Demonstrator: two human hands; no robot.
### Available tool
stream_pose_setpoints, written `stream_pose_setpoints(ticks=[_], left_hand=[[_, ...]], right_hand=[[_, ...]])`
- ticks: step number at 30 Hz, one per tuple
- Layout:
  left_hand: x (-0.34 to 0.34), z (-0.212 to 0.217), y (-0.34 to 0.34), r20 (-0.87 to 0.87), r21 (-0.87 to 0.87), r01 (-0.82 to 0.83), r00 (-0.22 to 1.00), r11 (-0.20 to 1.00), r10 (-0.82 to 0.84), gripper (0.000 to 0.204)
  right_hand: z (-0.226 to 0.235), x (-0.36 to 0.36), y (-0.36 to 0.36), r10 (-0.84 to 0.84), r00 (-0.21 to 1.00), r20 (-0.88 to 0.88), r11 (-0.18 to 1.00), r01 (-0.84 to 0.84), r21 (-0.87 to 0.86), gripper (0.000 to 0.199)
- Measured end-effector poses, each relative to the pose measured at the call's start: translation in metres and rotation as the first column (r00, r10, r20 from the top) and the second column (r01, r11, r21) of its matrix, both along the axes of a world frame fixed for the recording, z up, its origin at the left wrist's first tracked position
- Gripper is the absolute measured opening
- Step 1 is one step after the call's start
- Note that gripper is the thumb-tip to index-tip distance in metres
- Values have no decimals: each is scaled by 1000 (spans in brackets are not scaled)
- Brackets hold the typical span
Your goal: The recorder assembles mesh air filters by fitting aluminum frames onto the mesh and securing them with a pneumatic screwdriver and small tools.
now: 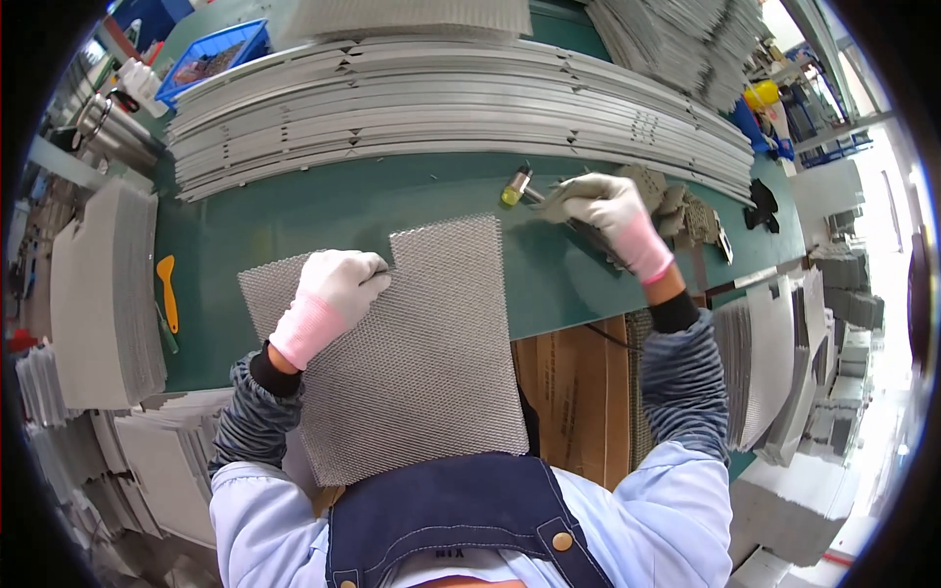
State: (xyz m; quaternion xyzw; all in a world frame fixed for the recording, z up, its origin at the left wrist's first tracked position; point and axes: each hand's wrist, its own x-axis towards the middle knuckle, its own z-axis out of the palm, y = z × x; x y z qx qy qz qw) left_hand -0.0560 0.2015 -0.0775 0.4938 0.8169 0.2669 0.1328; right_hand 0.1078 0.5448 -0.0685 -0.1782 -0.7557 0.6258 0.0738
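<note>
A large grey metal mesh sheet (421, 363) with a notch in its far edge lies partly on the green table, its near end against my apron. My left hand (338, 289), in a white glove with a pink cuff, is closed at the notch, fingers pinched on the mesh edge. Further right, my right hand (613, 216), gloved alike, grips a small grey mesh piece (556, 207) above the table. Left of that hand lies a yellow-ended metal tool (517, 184), partly hidden. More mesh scraps (691, 218) are heaped to its right.
Long pale metal strips (451, 108) are stacked across the table's far side. A blue bin (211, 61) sits at far left, near a steel flask (118, 127). An orange scraper (168, 294) lies by a panel stack (103, 294). A cardboard box (569, 402) stands below the table edge.
</note>
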Motion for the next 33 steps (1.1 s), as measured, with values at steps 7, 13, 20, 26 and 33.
stream_pose_setpoints(ticks=[7, 13, 20, 26, 33], left_hand=[[8, -9, -10, -39, -19, 3, 999, 1000, -4, 25], [38, -18, -8, -188, 100, -51, 980, 994, 69, 67], [39, -18, -13, -366, -33, 39, 929, 999, -49, 60], [27, -27, -16, -249, 6, 106, 963, 994, -102, 53], [21, -17, -28, -297, 88, 179, 944, 980, -145, 45]], right_hand=[[-43, 23, -35, 224, 973, -56, 488, -63, 871, 19], [25, -66, -96, 153, 988, 31, 828, -145, 542, 42], [9, -135, -144, 528, 797, 294, 791, -587, 172, 38], [22, -139, -151, 617, 703, 354, 698, -697, 165, 37], [7, -147, -155, 710, 567, 418, 489, -824, 286, 36]])
